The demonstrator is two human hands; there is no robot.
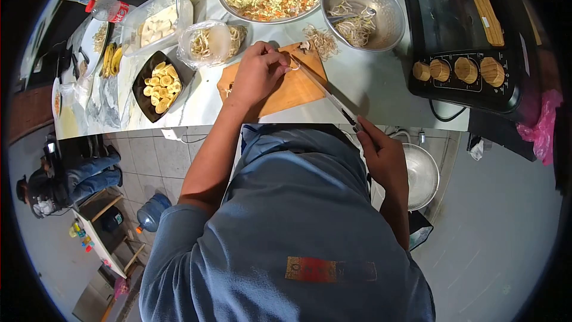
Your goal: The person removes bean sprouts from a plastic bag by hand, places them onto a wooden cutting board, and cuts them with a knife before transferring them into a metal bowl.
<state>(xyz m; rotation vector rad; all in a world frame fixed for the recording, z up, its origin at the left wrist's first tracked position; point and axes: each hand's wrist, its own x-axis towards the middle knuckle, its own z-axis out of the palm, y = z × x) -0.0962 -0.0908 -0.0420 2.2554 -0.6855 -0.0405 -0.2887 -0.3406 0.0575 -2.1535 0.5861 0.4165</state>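
Observation:
A wooden cutting board [298, 92] lies at the counter's front edge. Over its upper part, my left hand [259, 74] is closed with fingertips pinching a small pale piece [293, 64], perhaps a sprout. My right hand [380, 152] is wrapped round the handle of a knife [326, 92], whose blade slants up and left across the board, its tip near my left fingertips. Small scraps lie at the board's top edge. Just beyond its upper right corner is a loose pile of bean sprouts [322, 42].
Behind the board stand a tray of chopped vegetables [271, 0] and a metal bowl [390, 15]. To the left are a bag of sprouts [211, 42], a tofu container [158, 24] and a black dish [142, 92]. An oven [476, 36] stands right. Another person [53, 182] is far left.

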